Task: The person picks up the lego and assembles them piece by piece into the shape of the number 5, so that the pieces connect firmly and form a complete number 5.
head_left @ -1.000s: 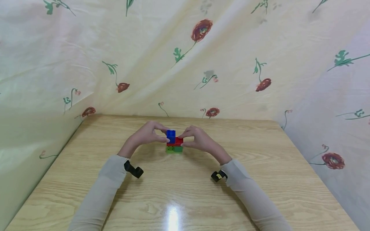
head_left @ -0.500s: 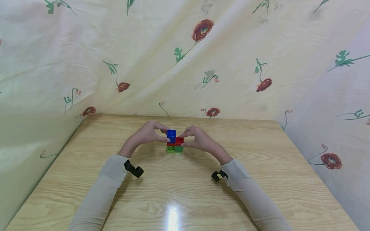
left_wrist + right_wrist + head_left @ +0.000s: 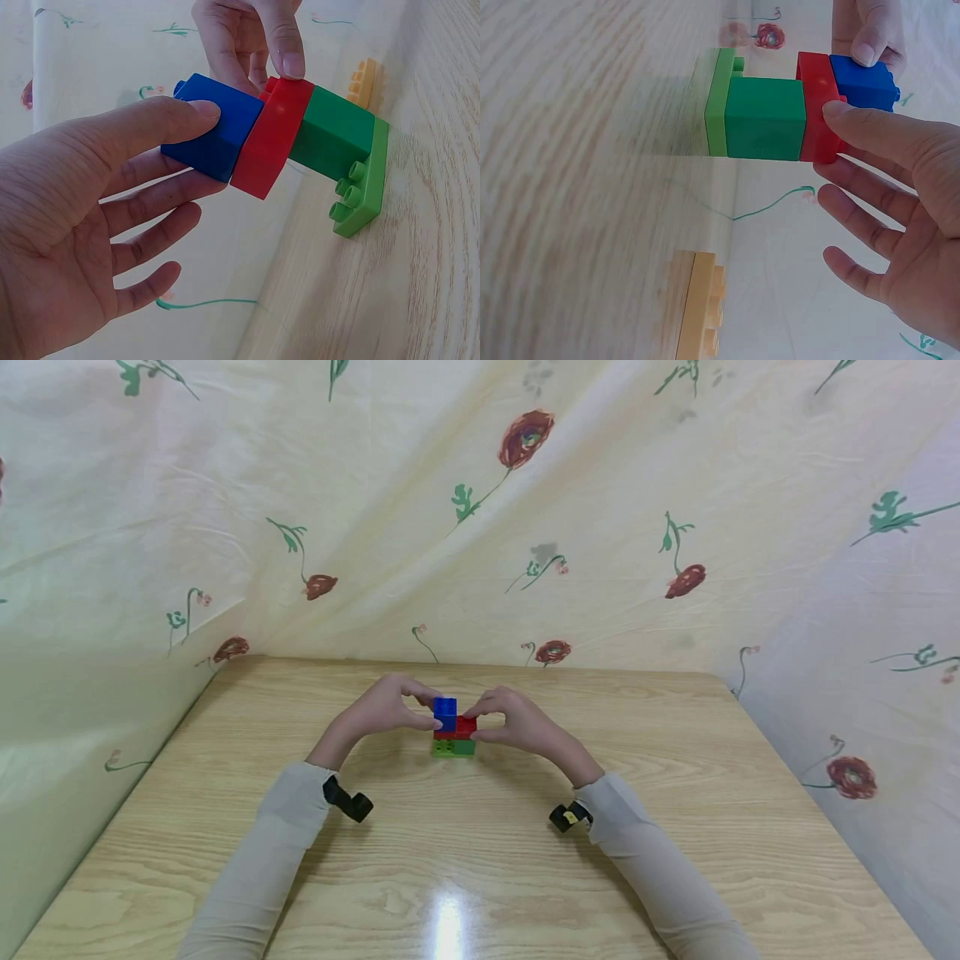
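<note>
A small tower of toy building bricks stands near the middle of the table. Its base is a flat light green brick [image 3: 369, 184] with studs showing on one half. On the other half sits a dark green brick [image 3: 765, 118]. A flat red brick [image 3: 274, 139] lies across the dark green one and overhangs the bare studs. Topping that overhang is a blue brick [image 3: 445, 713]. My left hand [image 3: 382, 706] pinches the blue brick between thumb and fingers. With thumb and fingers, my right hand [image 3: 517, 722] grips the red brick at its other end.
A flat yellow-orange studded brick [image 3: 697, 304] lies on the table to the tower's right; the head view does not show it. The wooden table [image 3: 480, 827] ends at a flower-patterned cloth [image 3: 390, 527] behind and at both sides.
</note>
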### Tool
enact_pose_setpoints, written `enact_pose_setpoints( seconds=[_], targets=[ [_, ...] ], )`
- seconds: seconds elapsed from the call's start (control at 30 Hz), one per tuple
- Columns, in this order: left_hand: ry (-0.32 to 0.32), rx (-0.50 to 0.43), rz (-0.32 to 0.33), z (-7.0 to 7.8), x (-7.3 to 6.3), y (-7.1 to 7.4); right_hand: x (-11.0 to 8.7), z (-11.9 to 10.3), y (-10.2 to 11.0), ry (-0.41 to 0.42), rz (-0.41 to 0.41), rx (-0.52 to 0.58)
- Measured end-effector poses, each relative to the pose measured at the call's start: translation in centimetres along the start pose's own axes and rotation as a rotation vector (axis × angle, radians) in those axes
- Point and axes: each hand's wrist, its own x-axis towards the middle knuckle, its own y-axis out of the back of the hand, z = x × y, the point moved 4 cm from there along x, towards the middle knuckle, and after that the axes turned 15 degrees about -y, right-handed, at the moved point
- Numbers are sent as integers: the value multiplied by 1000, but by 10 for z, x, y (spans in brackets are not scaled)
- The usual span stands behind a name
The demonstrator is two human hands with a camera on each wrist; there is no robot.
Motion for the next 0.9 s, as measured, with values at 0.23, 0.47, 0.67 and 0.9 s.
enact_pose_setpoints(
  seconds=[0.23, 0.47, 0.67, 0.9],
  targets=[
    [-5, -3, 3, 0, -1, 0, 1, 1, 1, 0, -13, -11],
    [-5, -8, 3, 0, 0, 0, 1, 7, 4, -31, -25, 16],
    [-2, -3, 0, 0, 0, 1, 1, 7, 8, -37, -32, 8],
    [4, 7, -3, 0, 0, 1, 1, 13, 11, -76, -60, -9]
  ],
)
